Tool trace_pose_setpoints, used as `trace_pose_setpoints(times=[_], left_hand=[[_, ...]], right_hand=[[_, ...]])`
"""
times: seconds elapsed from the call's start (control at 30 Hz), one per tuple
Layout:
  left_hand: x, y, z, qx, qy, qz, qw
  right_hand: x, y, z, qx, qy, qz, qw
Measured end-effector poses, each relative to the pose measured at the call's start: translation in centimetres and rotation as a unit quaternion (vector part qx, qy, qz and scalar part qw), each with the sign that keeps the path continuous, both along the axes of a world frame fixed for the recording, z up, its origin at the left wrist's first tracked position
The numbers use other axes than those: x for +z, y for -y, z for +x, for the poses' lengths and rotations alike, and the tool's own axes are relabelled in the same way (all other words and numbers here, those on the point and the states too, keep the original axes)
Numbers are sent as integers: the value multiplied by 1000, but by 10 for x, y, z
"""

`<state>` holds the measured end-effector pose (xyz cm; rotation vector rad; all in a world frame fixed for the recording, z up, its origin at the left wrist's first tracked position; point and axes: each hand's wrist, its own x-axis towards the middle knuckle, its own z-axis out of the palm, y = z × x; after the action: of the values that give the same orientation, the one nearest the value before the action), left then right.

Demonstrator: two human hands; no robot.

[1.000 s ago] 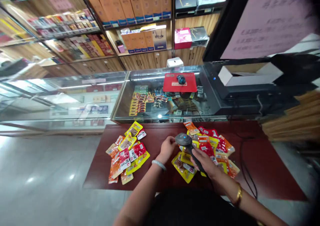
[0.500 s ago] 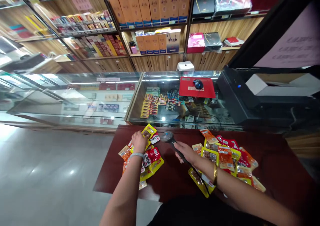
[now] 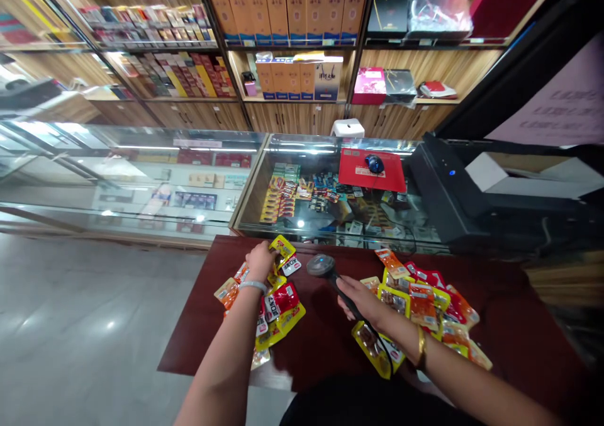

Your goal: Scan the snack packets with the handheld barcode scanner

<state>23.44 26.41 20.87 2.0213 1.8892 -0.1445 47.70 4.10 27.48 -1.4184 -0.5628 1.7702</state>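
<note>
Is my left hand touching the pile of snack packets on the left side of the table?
Touching. The head view shows the left hand resting on the left pile of snack packets, fingers against its top yellow packet.

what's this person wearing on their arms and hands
Both forearms are bare, with no sleeves in view and no gloves. The left hand has a pale, smooth bangle round the wrist. The right hand has a gold bangle round its wrist. No rings can be made out.
</note>
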Motion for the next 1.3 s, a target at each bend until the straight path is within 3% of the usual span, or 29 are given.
trace_pose_setpoints(times=[0.1,0.2,0.27,0.37,0.47,0.53,0.73,1.07,1.3], left_hand=[[6,10,0,61,92,10,994],[12,24,4,119,229,57,964],[15,34,11,148,342,89,924],[18,49,33,193,502,96,838],[20,68,64,232,608,49,758],[20,83,86,238,643,5,728],[15,129,141,235,655,-108,710],[18,164,194,241,702,-143,654],[-6,175,215,244,667,-220,669]], right_hand=[[4,9,8,-14,-11,4,1000],[10,20,17,-32,-24,5,999],[13,28,23,-43,-30,9,999],[15,43,32,-45,-26,27,998],[17,59,40,-44,-10,54,997],[21,70,44,-48,-3,65,997],[31,97,53,-50,3,67,997],[19,138,77,-115,-17,55,992],[9,154,89,-144,-25,50,988]])
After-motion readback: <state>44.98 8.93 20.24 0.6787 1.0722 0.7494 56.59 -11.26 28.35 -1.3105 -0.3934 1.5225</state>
